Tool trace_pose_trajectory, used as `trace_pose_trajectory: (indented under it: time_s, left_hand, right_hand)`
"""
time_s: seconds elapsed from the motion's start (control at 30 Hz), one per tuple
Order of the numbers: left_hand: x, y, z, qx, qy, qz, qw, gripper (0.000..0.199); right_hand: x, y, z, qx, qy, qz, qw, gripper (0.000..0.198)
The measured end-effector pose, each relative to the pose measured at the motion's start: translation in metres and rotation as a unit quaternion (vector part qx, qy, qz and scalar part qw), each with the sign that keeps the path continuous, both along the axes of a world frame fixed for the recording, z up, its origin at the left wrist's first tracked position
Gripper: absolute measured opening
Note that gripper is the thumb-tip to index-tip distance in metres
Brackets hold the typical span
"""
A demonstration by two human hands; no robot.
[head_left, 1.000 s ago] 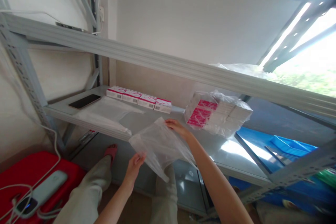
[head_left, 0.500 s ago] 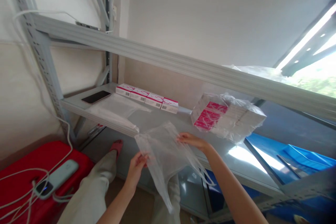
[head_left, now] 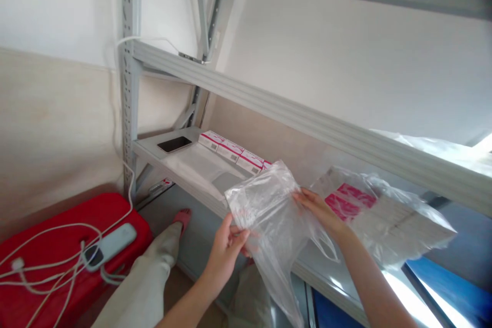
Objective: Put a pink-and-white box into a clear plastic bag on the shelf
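A clear plastic bag (head_left: 269, 205) with loop handles hangs between my two hands, over the shelf's front edge. My left hand (head_left: 226, 246) pinches its left side between thumb and fingers. On the bag's right side, my right hand (head_left: 317, 210) is closed on the film. Behind the bag, a row of small white and pink boxes (head_left: 230, 150) stands along the back of the shelf, its right end partly covered by the bag. To the right of my right hand lies a plastic-wrapped bundle of white and pink boxes (head_left: 400, 220).
More clear plastic bags (head_left: 196, 161) lie flat on the grey shelf (head_left: 151, 141), beside a dark phone (head_left: 174, 144). A shelf beam (head_left: 307, 113) crosses above my hands. At lower left, a power bank (head_left: 109, 247) and white cables rest on a red stool or box (head_left: 115, 210).
The view has swung left, so the shelf contents appear farther right. My hands have raised the bag, and it now covers the right end of the box row.
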State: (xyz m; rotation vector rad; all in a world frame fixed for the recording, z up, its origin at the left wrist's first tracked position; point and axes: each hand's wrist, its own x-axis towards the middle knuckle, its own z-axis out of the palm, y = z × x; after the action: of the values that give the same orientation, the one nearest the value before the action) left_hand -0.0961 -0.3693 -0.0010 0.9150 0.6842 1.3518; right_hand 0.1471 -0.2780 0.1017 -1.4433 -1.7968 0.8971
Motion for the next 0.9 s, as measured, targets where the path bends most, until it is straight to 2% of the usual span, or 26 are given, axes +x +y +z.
trace_pose_trajectory:
  time_s: [0.1,0.17,0.3,0.43,0.57,0.67,0.77,0.9]
  left_hand:
    - [-0.023,0.025,0.012,-0.009,-0.015,0.053,0.998,0.083]
    - [-0.043,0.044,0.019,-0.01,-0.019,0.086,0.996,0.084]
    - [-0.086,0.082,0.024,-0.005,-0.027,0.151,0.988,0.07]
    - [-0.119,0.115,0.011,-0.039,-0.032,0.169,0.984,0.046]
    - [-0.14,0.138,-0.007,-0.069,-0.052,0.219,0.972,0.041]
    - [-0.153,0.149,-0.017,-0.102,-0.047,0.26,0.959,0.04]
    - [-0.163,0.154,-0.022,-0.087,0.021,0.278,0.957,0.041]
    - [-0.169,0.152,-0.027,-0.058,0.161,0.275,0.946,0.049]
  right_hand:
    - [-0.037,0.043,0.014,0.018,-0.025,0.021,0.999,0.041]
    - [-0.068,0.079,0.019,0.02,-0.043,0.045,0.998,0.041]
    - [-0.137,0.153,0.018,0.013,-0.127,0.087,0.988,0.025]
    - [-0.205,0.209,0.006,0.012,-0.265,0.061,0.962,0.017]
    - [-0.257,0.236,-0.013,0.007,-0.329,0.063,0.942,0.023]
    - [-0.28,0.244,-0.027,0.003,-0.375,0.066,0.925,0.028]
    - [-0.289,0.249,-0.038,0.005,-0.409,0.064,0.91,0.029]
    - [-0.285,0.252,-0.05,0.021,-0.424,0.056,0.904,0.03]
